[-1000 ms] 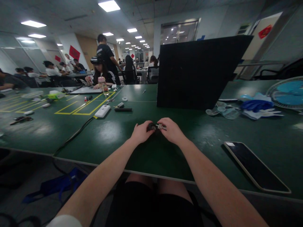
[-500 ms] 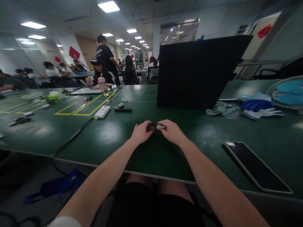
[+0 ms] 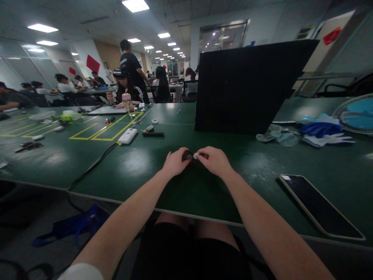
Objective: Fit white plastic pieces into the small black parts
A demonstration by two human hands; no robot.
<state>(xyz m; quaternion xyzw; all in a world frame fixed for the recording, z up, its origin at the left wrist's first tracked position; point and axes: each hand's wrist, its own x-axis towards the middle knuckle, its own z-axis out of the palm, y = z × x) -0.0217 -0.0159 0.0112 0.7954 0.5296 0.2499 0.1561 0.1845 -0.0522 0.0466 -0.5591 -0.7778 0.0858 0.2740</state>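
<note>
My left hand (image 3: 174, 163) and my right hand (image 3: 214, 160) meet on the green table (image 3: 140, 167), fingers curled. Between them sits a small black object (image 3: 187, 155), gripped by my left fingers. My right thumb and fingers pinch a small whitish piece (image 3: 196, 156) pressed against the black object. What these parts are is too small to tell.
A black upright panel (image 3: 247, 85) stands just behind my hands. A phone (image 3: 319, 206) lies at right, gloves (image 3: 317, 130) and a blue fan (image 3: 357, 114) beyond it. A white power adapter (image 3: 127, 136) with its black cable (image 3: 90, 169) lies at left. People sit at far tables.
The whitish piece in my right fingers, sticking out a second ago, now sits close against the black object. Both hands stay in place; the view shifted slightly.
</note>
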